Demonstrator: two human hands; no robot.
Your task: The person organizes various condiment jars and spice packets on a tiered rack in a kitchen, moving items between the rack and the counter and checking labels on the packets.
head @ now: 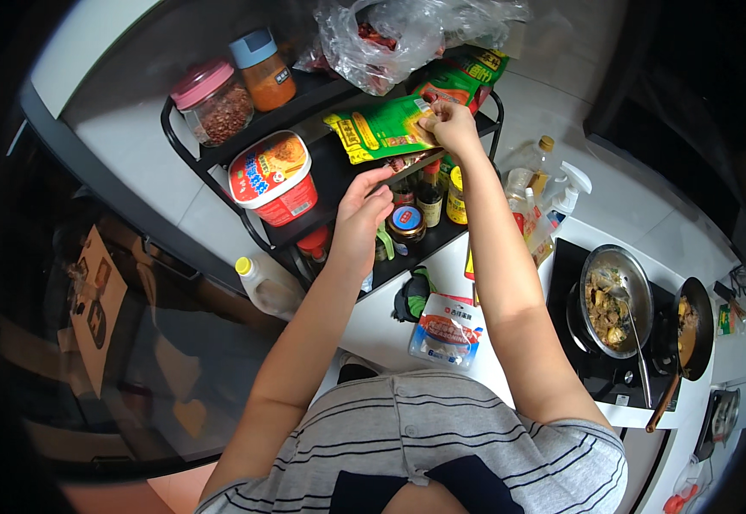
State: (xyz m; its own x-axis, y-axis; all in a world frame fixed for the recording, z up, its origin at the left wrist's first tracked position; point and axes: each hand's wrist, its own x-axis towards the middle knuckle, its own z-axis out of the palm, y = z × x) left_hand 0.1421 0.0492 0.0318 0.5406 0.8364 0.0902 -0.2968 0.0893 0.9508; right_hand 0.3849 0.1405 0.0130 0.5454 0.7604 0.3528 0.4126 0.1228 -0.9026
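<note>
My right hand (451,128) pinches the right end of a green and yellow seasoning packet (382,128), which lies tilted over the middle tier of a black metal shelf rack (328,168). Another green pouch (469,74) rests just behind that hand. My left hand (365,215) is at the rack's front edge with its fingers apart and nothing visible in it. Left of it, a red and white tub (273,177) stands on the middle tier. Below the packet, a dark-lidded jar (407,221), a red-capped sauce bottle (430,193) and a yellow container (456,196) stand on the lower tier.
A pink-lidded jar (209,106), a blue-lidded jar (262,70) and a clear plastic bag (379,51) occupy the top tier. On the counter are a yellow-capped jug (270,286), a seasoning bag (448,334) and a spray bottle (562,199). A steel bowl (616,302) and frying pan (694,327) sit right.
</note>
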